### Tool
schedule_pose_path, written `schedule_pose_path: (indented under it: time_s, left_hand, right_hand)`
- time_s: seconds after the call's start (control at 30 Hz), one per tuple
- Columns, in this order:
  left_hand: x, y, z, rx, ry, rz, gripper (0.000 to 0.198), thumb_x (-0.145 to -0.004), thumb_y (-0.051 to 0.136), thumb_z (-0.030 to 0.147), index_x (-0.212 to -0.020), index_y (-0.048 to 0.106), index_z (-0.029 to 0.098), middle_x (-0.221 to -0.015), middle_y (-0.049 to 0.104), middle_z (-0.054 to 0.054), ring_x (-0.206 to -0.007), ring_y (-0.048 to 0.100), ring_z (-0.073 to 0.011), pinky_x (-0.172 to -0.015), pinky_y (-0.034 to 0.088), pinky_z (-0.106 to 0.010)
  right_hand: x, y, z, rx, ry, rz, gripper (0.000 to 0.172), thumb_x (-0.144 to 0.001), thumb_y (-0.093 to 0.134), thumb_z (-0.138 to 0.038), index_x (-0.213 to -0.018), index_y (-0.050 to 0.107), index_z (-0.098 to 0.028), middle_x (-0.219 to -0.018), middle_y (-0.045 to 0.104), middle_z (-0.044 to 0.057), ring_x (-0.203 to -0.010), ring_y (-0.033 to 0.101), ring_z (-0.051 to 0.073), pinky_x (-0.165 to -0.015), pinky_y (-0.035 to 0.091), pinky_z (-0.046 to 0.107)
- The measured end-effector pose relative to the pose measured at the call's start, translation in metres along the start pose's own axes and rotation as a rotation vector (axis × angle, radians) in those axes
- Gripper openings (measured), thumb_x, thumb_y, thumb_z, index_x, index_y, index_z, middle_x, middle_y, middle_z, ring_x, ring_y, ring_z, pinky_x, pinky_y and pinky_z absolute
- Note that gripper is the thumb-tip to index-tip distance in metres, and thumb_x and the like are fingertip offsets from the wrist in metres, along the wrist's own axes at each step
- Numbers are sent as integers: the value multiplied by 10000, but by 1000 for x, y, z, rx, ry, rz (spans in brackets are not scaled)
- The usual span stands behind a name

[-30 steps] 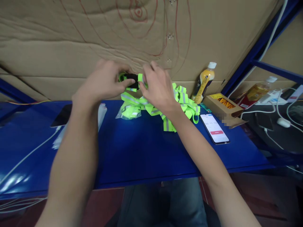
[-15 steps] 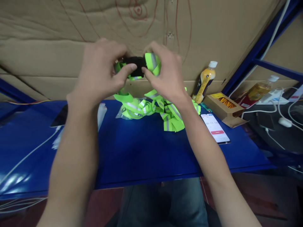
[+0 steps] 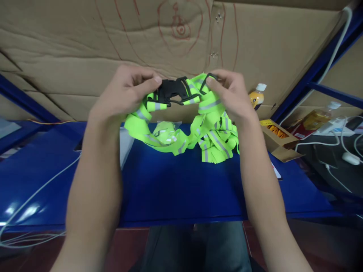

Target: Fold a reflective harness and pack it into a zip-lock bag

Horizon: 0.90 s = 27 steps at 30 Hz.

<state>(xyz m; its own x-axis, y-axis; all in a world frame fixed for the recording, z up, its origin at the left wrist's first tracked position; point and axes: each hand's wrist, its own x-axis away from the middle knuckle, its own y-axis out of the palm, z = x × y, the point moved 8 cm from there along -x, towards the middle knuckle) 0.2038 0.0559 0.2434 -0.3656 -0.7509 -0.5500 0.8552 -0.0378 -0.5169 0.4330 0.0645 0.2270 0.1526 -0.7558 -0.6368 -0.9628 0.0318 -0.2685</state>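
Note:
My left hand [image 3: 129, 88] pinches the left end of a black plastic buckle [image 3: 172, 88], which looks clipped together. Neon green strap with a grey reflective stripe [image 3: 154, 140] runs from the buckle and hangs in a loop below both hands. On the other side, my right hand [image 3: 229, 90] is closed on the strap at a black plastic slider [image 3: 208, 82]. Under my right hand, a bunched pile of the same green webbing [image 3: 217, 145] rests on the blue table. A clear plastic bag with more green material [image 3: 166, 130] lies behind the hanging loop.
The blue table [image 3: 181, 196] has a cardboard wall [image 3: 85, 75] behind it. At the right stand a yellow drink bottle [image 3: 256, 97], an open small carton [image 3: 279, 141] and another bottle [image 3: 317, 119] among white cables. A phone [image 3: 276, 172] is mostly hidden by my right forearm.
My hands have moved apart, the right one sliding from the buckle out to the slider. The buckle and strap now show openly between them. The view has shifted slightly.

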Motion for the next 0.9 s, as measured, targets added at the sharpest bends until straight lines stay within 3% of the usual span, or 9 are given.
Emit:
schedule_pose_path:
  time_s: [0.1,0.23,0.37,0.43,0.53,0.6,0.73,0.8,0.9]
  left_hand:
    - [0,2,-4,-1,43,-39,579,-816,802,791,-781,686,226,-758,639,-10,-782,482,-189,-751,425,-350]
    - [-3,7,-14,-3,31,-54,530,-881,765,727,-792,674,213,-770,630,12,-734,463,-155,-709,401,-326]
    - [-5,17,-9,-314,92,-63,457,-992,605,623,-806,678,212,-783,665,-14,-776,564,-198,-758,451,-353]
    - [-5,24,-3,-358,110,-67,436,-1013,560,603,-833,686,226,-793,677,-19,-828,632,-232,-791,488,-365]
    - [-3,29,6,-285,135,-79,466,-1028,546,647,-887,708,233,-854,713,-24,-931,698,-259,-860,531,-377]
    - [-1,27,12,-259,163,-78,479,-971,641,698,-979,728,227,-972,749,-43,-991,706,-274,-922,542,-406]
    - [3,16,8,-242,104,-98,680,-774,882,651,-1273,690,231,-1246,755,-77,-1112,691,-308,-970,573,-463]
    - [3,9,0,-190,38,-127,582,-826,855,570,-1270,686,234,-1195,774,-69,-1066,711,-293,-945,597,-467]
    - [5,0,-6,-196,54,-168,468,-858,804,425,-1287,707,266,-1157,780,-45,-995,707,-265,-952,590,-486]
  right_hand:
    - [3,2,26,-78,136,-90,411,-962,704,-646,-984,735,-237,-955,786,56,-905,775,244,-786,643,386]
    - [1,-1,41,33,158,-88,443,-892,777,-657,-1011,737,-232,-1004,784,78,-982,768,274,-846,660,429]
    - [1,-1,11,215,10,-38,441,-805,909,-568,-1059,751,-244,-1180,787,111,-1156,723,302,-1002,628,439]
    - [5,10,-10,229,-48,-123,461,-808,910,-574,-1103,754,-257,-1220,781,88,-1229,695,303,-1042,606,417]
    - [14,30,-23,292,-29,-330,458,-748,948,-597,-960,748,-245,-1024,775,44,-1168,687,307,-989,602,396]
    - [15,30,-21,300,2,-351,468,-732,949,-628,-857,720,-240,-902,739,27,-1092,687,300,-922,603,387]
    - [11,0,-20,181,-8,-113,456,-797,878,-687,-851,694,-273,-900,720,37,-1013,687,294,-783,593,385]
    - [11,-18,-25,153,-54,40,404,-853,835,-667,-835,671,-297,-906,710,36,-957,678,284,-736,573,383]
    - [15,-46,-43,188,-214,311,341,-895,843,-493,-751,616,-282,-806,633,17,-812,635,229,-728,522,360]
